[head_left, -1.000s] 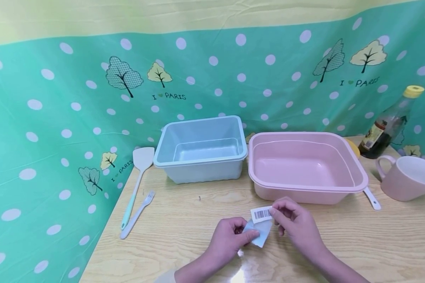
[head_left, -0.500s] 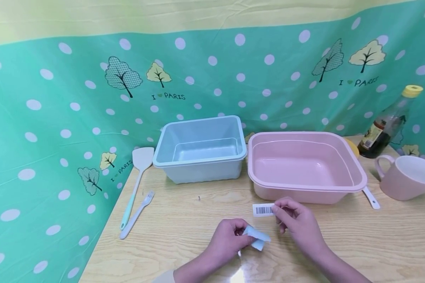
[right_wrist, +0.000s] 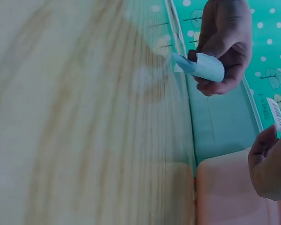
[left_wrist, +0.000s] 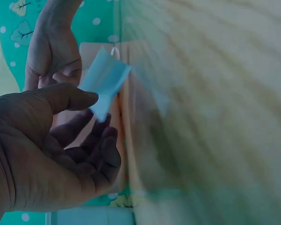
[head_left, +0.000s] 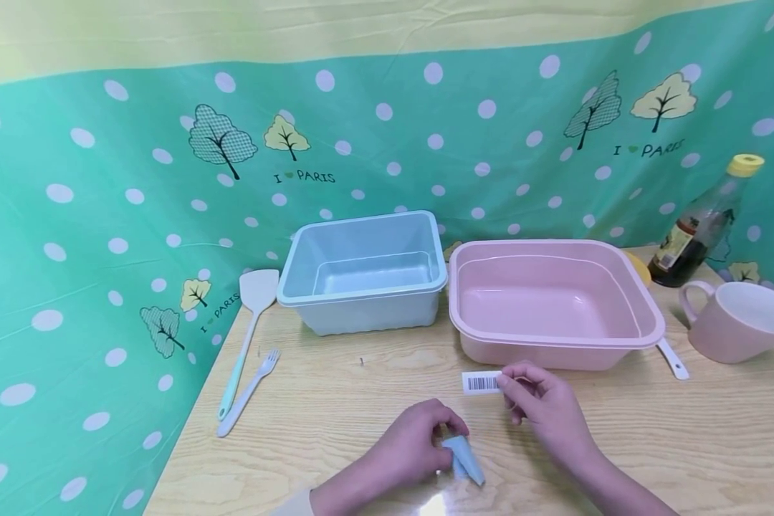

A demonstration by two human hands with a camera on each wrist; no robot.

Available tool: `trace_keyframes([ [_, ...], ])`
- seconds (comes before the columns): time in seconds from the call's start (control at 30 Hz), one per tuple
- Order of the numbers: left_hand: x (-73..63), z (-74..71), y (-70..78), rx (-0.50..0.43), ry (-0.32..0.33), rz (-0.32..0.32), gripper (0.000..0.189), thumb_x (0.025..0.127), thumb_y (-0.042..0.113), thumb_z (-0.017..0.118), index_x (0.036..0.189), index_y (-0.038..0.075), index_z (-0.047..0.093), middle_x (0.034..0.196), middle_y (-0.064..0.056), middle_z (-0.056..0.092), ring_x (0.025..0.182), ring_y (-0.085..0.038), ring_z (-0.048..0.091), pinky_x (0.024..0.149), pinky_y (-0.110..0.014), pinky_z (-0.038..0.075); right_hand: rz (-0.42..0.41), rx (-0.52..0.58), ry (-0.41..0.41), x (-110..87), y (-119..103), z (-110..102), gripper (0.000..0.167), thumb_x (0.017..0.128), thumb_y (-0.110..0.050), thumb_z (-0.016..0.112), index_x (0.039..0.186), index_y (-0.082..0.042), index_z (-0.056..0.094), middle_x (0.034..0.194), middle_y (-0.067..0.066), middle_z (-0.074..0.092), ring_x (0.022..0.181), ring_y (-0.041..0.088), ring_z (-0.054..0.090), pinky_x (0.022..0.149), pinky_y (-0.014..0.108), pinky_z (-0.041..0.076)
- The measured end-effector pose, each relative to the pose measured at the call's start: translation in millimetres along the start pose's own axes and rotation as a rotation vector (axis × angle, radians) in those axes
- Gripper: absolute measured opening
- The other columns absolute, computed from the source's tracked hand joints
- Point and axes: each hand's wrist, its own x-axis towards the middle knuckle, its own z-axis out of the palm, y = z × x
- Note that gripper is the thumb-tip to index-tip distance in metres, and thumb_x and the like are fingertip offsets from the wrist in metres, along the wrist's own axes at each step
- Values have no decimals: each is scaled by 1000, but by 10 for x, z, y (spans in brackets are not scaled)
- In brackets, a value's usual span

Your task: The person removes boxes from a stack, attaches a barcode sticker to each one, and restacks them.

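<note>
Between finger and thumb, my right hand (head_left: 545,401) pinches a white barcode sticker (head_left: 481,383) in front of the pink basin. Lower and to the left is my left hand (head_left: 419,441), its thumb and fingers spread apart. A folded piece of light blue backing paper (head_left: 466,460) is at the left thumb's tip, and the frames do not settle whether it is touched. In the left wrist view, the blue paper (left_wrist: 105,82) shows above the wooden table with a faint reflection below it. The right wrist view shows it as a curled strip (right_wrist: 208,68) in front of the left hand.
A blue basin (head_left: 368,315) and a pink basin (head_left: 555,355) stand at the back. On the left lie a spatula (head_left: 251,330) and a fork (head_left: 250,394). To the right are a mug (head_left: 738,326), a sauce bottle (head_left: 693,244) and a white handle (head_left: 673,358).
The sticker has come away from the blue paper and stays in my right hand. My left hand has moved slightly lower, its fingers parting, while the blue paper has folded and dropped lower.
</note>
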Motion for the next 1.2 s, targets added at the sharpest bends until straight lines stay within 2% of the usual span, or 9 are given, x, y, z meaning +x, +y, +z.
trace_keyframes([
  [0.1, 19, -46, 38, 6, 23, -2, 37, 76, -1, 77, 107, 18, 73, 97, 12, 61, 87, -7, 54, 75, -23, 47, 13, -3, 11, -3, 12, -28, 16, 98, -11, 67, 100, 5, 67, 75, 12, 58, 61, 16, 55, 53, 28, 53],
  [0.17, 46, -76, 57, -21, 63, 8, 32, 81, 3, 77, 108, 18, 72, 99, 11, 63, 89, -8, 55, 77, -24, 49, 21, -11, 22, -8, 17, -47, 16, 97, -11, 68, 100, 4, 68, 75, 12, 58, 61, 16, 55, 53, 29, 53],
  [0.33, 160, -105, 108, -150, 199, 61, 12, 90, 13, 75, 100, 18, 71, 95, 11, 64, 85, -6, 58, 71, -25, 51, 39, -9, 48, -29, 2, -99, 17, 97, -11, 68, 101, 6, 68, 76, 14, 59, 61, 16, 55, 53, 28, 53],
  [0.5, 283, -70, 183, -274, 267, 84, 7, 90, 17, 77, 94, 18, 72, 86, 12, 63, 78, -6, 57, 65, -21, 48, 61, 0, 72, -47, 5, -159, 18, 97, -10, 68, 103, 6, 68, 76, 11, 58, 61, 15, 54, 53, 27, 53],
  [0.63, 353, -37, 242, -347, 277, 101, 8, 89, 15, 78, 94, 14, 73, 85, 9, 63, 76, -7, 56, 63, -20, 49, 59, 2, 89, -59, 9, -193, 17, 97, -8, 68, 104, 7, 68, 75, 10, 59, 61, 15, 54, 52, 27, 52],
  [0.77, 397, -11, 296, -369, 282, 108, 6, 89, 12, 77, 92, 9, 73, 81, 7, 62, 74, -7, 55, 62, -19, 48, 54, -2, 93, -71, 14, -226, 17, 97, -8, 68, 103, 7, 68, 75, 10, 59, 61, 14, 55, 52, 27, 52],
  [0.97, 462, 56, 349, -383, 287, 112, 4, 89, 9, 76, 91, 6, 73, 79, 6, 60, 73, -6, 53, 62, -17, 46, 40, -38, 114, -82, 25, -296, 17, 95, -9, 71, 104, 5, 69, 75, 9, 60, 60, 14, 54, 52, 27, 52],
  [1.2, 561, 156, 401, -353, 279, 168, 3, 90, 7, 74, 88, 5, 73, 80, 8, 59, 74, -4, 52, 61, -17, 45, 62, -65, 134, -79, 63, -390, 26, 94, -9, 72, 116, 4, 68, 83, 7, 64, 61, 13, 56, 52, 27, 51],
])
